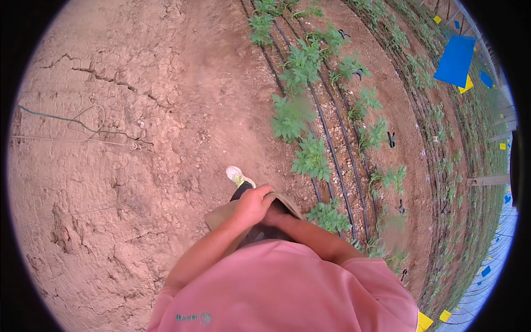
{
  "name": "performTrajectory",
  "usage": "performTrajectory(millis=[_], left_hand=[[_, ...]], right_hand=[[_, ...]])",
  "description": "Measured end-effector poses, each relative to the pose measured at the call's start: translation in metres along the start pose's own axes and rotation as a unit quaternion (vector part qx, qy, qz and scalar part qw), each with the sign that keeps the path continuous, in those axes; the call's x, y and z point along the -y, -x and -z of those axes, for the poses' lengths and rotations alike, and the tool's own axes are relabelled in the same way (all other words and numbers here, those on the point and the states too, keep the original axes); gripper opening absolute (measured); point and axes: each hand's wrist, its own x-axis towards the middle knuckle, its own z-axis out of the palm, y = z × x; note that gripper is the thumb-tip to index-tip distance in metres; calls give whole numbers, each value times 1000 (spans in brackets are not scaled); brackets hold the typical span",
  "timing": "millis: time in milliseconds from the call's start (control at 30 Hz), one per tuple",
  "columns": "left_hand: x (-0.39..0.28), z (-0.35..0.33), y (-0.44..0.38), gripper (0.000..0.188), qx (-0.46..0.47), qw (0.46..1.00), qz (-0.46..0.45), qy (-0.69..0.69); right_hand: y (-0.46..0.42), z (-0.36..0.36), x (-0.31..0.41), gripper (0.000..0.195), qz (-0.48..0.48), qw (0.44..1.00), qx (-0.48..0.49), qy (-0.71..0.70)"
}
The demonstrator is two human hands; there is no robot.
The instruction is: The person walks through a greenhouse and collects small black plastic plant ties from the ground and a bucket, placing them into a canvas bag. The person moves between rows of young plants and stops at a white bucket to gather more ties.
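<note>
A khaki cloth bag or apron pouch (224, 213) hangs at my waist, below a pink shirt. My left hand (254, 204) grips its upper edge, thumb and fingers closed on the cloth. My right hand (274, 213) reaches inside the opening, its fingers hidden by the cloth, so its grip does not show. The two hands are close together, just in front of the shirt. Beyond them a white shoe (235, 172) stands on the bare soil. Green leafy plants (312, 157) grow to the right of the hands.
Black drip irrigation hoses (327, 137) run along the plant rows. Black clips (391, 140) are near several plants. A blue sticky trap (455, 61) hangs at the upper right. On the left, a green cord (79, 122) lies across a cracked earthen surface (103, 178).
</note>
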Motion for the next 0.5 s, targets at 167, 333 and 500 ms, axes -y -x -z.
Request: performTrajectory(millis=[167,333,500], left_hand=[[12,61,-93,14,26,999,17,9],[-8,130,-180,15,45,999,-22,13],[-22,186,-242,16,27,997,-67,6]], right_hand=[[-71,48,-31,65,-64,996,24,52],[-130,128,-8,38,-127,984,-120,-13],[-195,222,36,22,-107,980,-128,-108]])
